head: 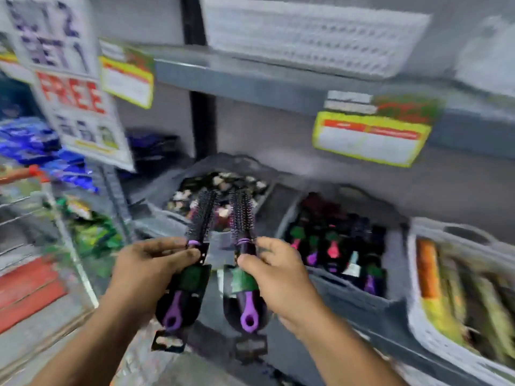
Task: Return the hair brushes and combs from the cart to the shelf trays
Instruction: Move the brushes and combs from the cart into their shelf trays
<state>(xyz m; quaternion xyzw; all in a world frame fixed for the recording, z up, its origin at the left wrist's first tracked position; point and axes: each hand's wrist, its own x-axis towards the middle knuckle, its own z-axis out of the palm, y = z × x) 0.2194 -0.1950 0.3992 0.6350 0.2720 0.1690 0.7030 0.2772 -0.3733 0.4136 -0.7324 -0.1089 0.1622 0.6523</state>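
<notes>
My left hand (150, 264) grips a round black-bristled brush (201, 215) with a purple handle and a green card label. A second round brush (242, 215) of the same kind is held in my right hand (274, 270). Both brushes point up and away, side by side in front of the lower shelf. Just right of them a grey tray (359, 298) holds several similar brushes with pink, purple and white handles. Behind the brushes another grey tray (178, 179) holds small dark and pale items. The whole view is blurred.
A white basket (418, 310) with orange and yellow-green packs sits at the right. Another white basket (315, 37) stands on the upper shelf. Yellow price tags (367, 140) hang from the shelf edge. A wire cart (41, 218) with a red handle and green packets is at the left, under a "FREE" sign (75, 96).
</notes>
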